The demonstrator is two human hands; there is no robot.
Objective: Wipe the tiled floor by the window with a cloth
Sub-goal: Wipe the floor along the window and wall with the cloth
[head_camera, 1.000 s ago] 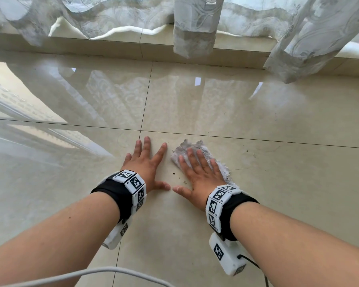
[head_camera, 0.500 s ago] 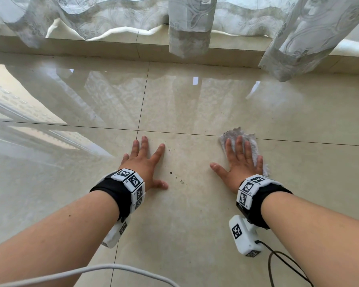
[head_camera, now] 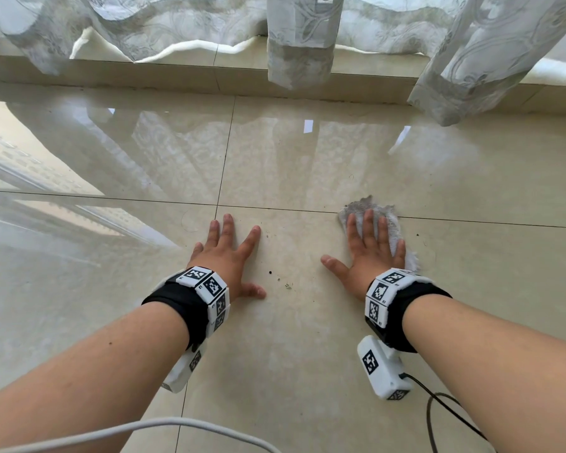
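Observation:
A small grey-white cloth [head_camera: 393,226] lies on the glossy beige tiled floor [head_camera: 307,338], just below a grout line. My right hand [head_camera: 368,251] presses flat on the cloth with straight, spread fingers; most of the cloth is hidden under the palm. My left hand [head_camera: 227,258] rests flat on the bare tile to the left, fingers spread, holding nothing. Dark crumbs [head_camera: 279,277] are scattered on the tile between my hands.
Sheer patterned curtains [head_camera: 303,37] hang over a low tiled window step [head_camera: 177,78] at the far edge. A white cable [head_camera: 144,429] crosses the near floor and a black cable [head_camera: 445,410] loops at the near right. Both wrists carry marker bands.
My right hand has slid the cloth to the right, from beside my left hand to well apart from it. My left hand has stayed in place.

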